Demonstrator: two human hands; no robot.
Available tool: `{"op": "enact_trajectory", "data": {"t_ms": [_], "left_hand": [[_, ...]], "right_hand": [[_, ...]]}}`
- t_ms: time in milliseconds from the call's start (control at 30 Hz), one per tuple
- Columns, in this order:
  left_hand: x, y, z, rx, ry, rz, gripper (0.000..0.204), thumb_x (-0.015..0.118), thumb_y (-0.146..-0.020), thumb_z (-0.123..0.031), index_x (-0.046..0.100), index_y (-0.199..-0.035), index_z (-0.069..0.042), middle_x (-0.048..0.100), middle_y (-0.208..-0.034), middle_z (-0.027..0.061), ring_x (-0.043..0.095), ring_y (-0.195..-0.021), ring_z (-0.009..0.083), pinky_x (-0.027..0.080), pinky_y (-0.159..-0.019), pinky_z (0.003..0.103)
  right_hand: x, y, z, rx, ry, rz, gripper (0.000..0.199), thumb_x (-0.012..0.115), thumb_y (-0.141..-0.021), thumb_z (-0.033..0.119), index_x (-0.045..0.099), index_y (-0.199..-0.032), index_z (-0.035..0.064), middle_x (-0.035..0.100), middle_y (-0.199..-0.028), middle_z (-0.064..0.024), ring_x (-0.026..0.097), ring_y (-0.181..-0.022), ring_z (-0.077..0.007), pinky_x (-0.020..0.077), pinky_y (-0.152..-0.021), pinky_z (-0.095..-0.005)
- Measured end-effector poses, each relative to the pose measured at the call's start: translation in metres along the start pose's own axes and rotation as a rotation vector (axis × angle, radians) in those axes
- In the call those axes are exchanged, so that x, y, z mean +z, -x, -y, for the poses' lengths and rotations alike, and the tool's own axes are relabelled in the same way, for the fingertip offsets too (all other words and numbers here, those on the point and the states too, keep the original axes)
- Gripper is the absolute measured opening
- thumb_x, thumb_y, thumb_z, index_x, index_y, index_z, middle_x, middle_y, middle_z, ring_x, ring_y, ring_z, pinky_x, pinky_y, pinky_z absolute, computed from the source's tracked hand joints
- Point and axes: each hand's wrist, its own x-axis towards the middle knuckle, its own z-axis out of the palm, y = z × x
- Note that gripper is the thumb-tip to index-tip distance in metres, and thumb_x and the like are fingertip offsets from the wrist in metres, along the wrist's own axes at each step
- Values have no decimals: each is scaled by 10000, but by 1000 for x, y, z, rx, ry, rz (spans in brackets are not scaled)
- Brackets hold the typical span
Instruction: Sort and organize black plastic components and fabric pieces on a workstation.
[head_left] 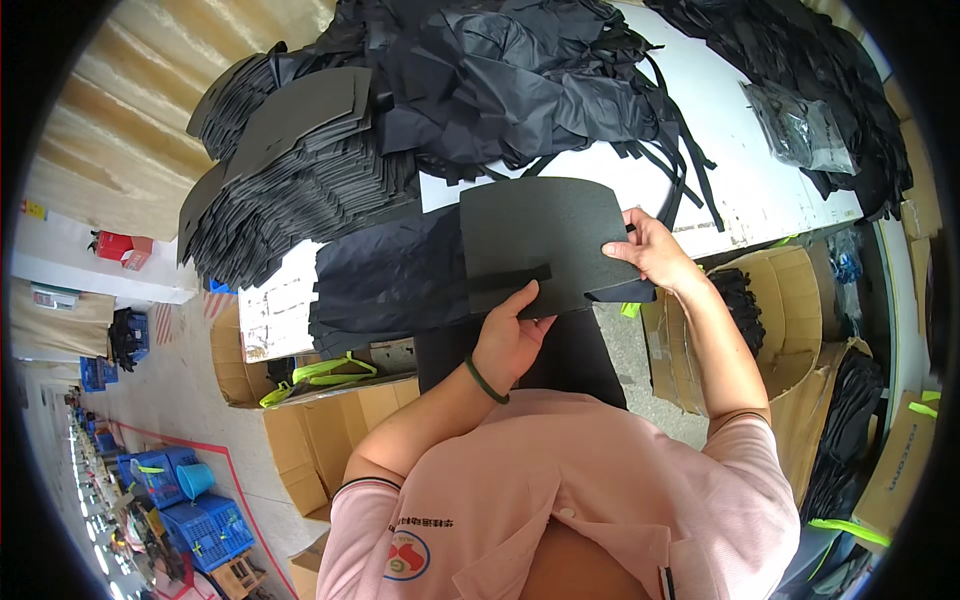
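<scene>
The left hand [510, 335] has its grip closed on the lower edge of a dark foam panel [535, 235], thumb pressed up against a narrow black strap [510, 279] that crosses the panel's lower left. The right hand [650, 250] pinches the panel's right edge at about 3 o'clock, fingers curled over the front with dark fabric tucked beneath.

The panel is held just above the near edge of the white bench [740, 170], over a layer of black fabric [390, 275] lying at 9 o'clock.

At 10 o'clock a tall stack of foam panels [290, 180] lies untouched, and at 12 o'clock a heap of black fabric pieces and straps [530, 80] covers the bench. Judging by these, this piece is in mid-assembly and much remains. Cardboard boxes [790, 330] stand below at 4 o'clock.
</scene>
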Motion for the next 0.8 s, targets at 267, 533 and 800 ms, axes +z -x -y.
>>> {"op": "enact_trajectory", "data": {"t_ms": [267,533,800], "left_hand": [[-22,27,-33,-1046,-251,470,486,604,-936,-296,481,-1328,-37,542,-1316,120,511,-1219,287,367,-1070,445],[2,-4,-49,849,-2454,581,885,734,-741,-443,324,-1460,-128,263,-1507,170,197,-1403,393,203,-1079,626],[-6,-12,-43,775,-2477,586,934,738,-731,-473,286,-1479,-144,223,-1528,177,179,-1413,408,172,-1078,648]], "right_hand": [[-10,-1,-1,43,181,-28,333,746,-827,195,550,-1048,39,525,-633,9,455,-481,-66,379,-433,-242],[-41,-106,34,-338,431,-261,335,734,-812,240,602,-1037,29,633,-762,-101,632,-709,-226,483,-634,-342],[-3,-215,87,-315,754,-549,464,716,-797,246,574,-1219,118,518,-1205,-175,496,-1182,-354,440,-956,-419]]}}
